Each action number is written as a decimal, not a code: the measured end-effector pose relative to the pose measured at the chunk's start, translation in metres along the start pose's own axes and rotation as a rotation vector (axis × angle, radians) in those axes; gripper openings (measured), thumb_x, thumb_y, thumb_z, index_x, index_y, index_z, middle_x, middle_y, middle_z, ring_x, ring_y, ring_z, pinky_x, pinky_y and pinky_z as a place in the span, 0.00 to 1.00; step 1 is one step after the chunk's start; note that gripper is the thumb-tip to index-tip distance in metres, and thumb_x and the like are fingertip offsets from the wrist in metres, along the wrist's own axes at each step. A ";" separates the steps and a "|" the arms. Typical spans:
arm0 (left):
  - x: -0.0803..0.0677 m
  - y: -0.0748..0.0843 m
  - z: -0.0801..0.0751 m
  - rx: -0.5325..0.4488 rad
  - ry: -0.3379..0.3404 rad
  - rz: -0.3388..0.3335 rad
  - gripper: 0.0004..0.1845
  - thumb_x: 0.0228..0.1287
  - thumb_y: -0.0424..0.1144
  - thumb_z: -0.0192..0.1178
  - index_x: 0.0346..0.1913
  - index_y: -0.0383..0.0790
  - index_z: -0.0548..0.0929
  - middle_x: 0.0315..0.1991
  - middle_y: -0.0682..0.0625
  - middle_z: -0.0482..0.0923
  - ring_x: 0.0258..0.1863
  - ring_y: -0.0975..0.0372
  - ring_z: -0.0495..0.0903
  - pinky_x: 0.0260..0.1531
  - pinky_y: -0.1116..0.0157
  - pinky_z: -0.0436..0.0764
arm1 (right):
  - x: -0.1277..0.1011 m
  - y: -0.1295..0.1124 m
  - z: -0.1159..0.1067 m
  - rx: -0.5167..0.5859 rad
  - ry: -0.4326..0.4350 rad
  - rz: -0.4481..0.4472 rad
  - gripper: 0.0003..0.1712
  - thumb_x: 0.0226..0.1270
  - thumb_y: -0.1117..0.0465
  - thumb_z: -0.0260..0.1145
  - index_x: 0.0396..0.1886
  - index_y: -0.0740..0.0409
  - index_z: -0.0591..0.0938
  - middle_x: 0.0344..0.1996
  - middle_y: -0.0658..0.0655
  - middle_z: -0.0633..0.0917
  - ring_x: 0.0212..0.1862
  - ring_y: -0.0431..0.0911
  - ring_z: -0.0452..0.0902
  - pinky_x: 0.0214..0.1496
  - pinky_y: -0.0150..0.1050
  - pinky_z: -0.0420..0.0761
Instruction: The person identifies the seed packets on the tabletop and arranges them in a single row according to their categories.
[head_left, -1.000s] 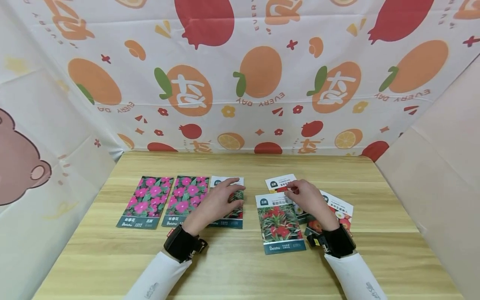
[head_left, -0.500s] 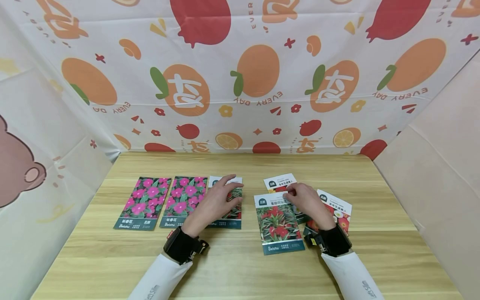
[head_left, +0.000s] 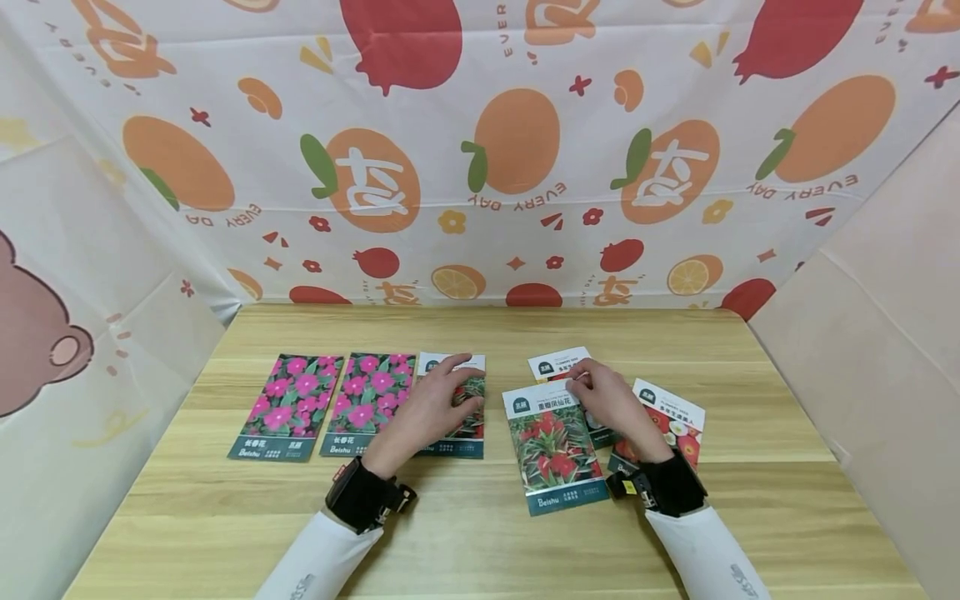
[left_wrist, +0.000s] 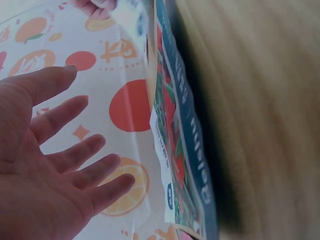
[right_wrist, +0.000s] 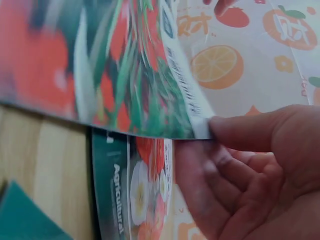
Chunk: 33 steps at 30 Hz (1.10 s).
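Note:
My right hand (head_left: 611, 398) pinches the upper right corner of a seed packet (head_left: 557, 450) printed with red flowers and narrow green leaves. In the right wrist view, thumb and fingers grip that corner, and the packet (right_wrist: 110, 65) is lifted above another packet (right_wrist: 142, 195). My left hand (head_left: 433, 402) hovers with spread fingers over a similar red-flower packet (head_left: 467, 425) lying on the table. The left wrist view shows the left hand (left_wrist: 55, 150) apart from that packet (left_wrist: 172, 125), holding nothing.
Two pink-flower packets (head_left: 285, 400) (head_left: 371, 396) lie side by side at the left of the wooden table (head_left: 480, 542). At the right, a poppy packet (head_left: 678, 417) and another partly covered packet (head_left: 558, 361) lie near the right hand. A fruit-print cloth (head_left: 442, 250) hangs behind.
The pinched red-flower packet has shifted slightly left and toward me, tilting a little. The left hand stays nearly in place over its packet.

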<state>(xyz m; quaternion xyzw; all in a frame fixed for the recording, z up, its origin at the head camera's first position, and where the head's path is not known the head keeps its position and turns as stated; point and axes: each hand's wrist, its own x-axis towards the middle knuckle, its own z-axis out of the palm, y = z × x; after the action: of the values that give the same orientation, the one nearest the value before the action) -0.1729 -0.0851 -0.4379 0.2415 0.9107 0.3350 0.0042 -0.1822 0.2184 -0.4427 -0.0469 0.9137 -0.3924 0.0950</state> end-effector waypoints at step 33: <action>0.000 0.011 0.023 -0.450 0.021 -0.125 0.26 0.71 0.26 0.62 0.70 0.37 0.73 0.41 0.47 0.83 0.38 0.63 0.84 0.41 0.65 0.83 | 0.002 -0.008 -0.003 0.279 0.186 -0.077 0.23 0.83 0.50 0.58 0.64 0.62 0.77 0.43 0.60 0.87 0.49 0.59 0.81 0.53 0.43 0.79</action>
<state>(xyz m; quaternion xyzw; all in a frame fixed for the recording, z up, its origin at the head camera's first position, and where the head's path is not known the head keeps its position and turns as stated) -0.1647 -0.0636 -0.4495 0.1740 0.8263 0.5312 0.0690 -0.1846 0.2149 -0.4351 -0.0318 0.8526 -0.5216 0.0005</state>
